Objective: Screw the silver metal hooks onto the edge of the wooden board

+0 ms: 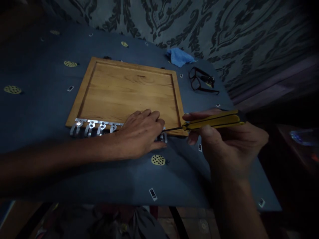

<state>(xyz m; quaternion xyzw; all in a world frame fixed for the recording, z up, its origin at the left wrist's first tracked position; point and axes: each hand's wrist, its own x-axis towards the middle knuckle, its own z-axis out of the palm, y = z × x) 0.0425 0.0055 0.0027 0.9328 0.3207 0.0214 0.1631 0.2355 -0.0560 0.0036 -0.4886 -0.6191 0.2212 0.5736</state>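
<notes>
A framed wooden board (129,88) lies flat on the table. Along its near edge runs a metal hook rail (102,126) with several hooks hanging off the front; a screw shows at its left end. My left hand (142,132) bends over the rail's right part, fingers on the board side and thumb at the front, gripping rail and edge together. My right hand (224,142) is closed around the yellow-and-black handle of a screwdriver (214,120). Its thin dark shaft points left, and the tip reaches the rail's right end beside my left hand. The exact contact is too small to make out.
Dark-framed glasses (199,79) lie right of the board, and a crumpled blue cloth (179,56) is near the patterned wall (174,23). The grey-blue tablecloth (119,186) has printed pineapples. The table's front edge is close to my body.
</notes>
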